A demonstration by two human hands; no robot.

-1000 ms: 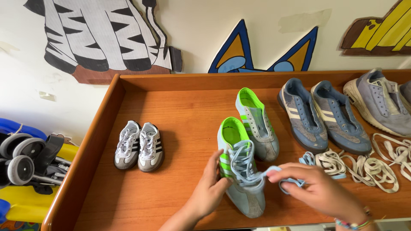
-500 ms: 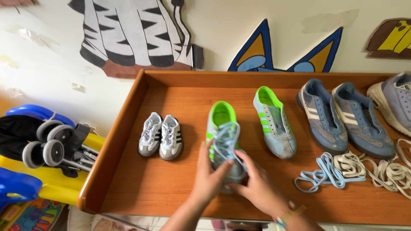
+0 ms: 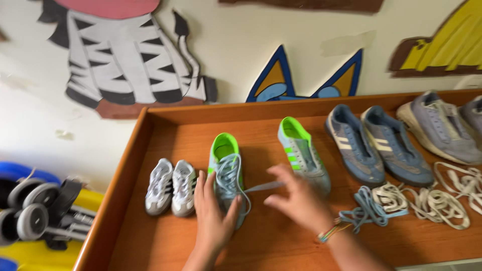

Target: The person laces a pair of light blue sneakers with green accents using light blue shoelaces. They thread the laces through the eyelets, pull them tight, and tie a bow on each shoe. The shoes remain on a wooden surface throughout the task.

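Here the left hand (image 3: 213, 213) lies flat, fingers spread, over the toe of a grey, green-lined sneaker (image 3: 227, 170) on the wooden tray (image 3: 150, 130). The right hand (image 3: 296, 198), blurred, pinches its pale blue lace (image 3: 263, 186), drawn taut sideways. Its mate (image 3: 304, 153) lies just beside; loose laces (image 3: 416, 200) are heaped farther right.

Bright even daylight, soft shadows — motion-blurred
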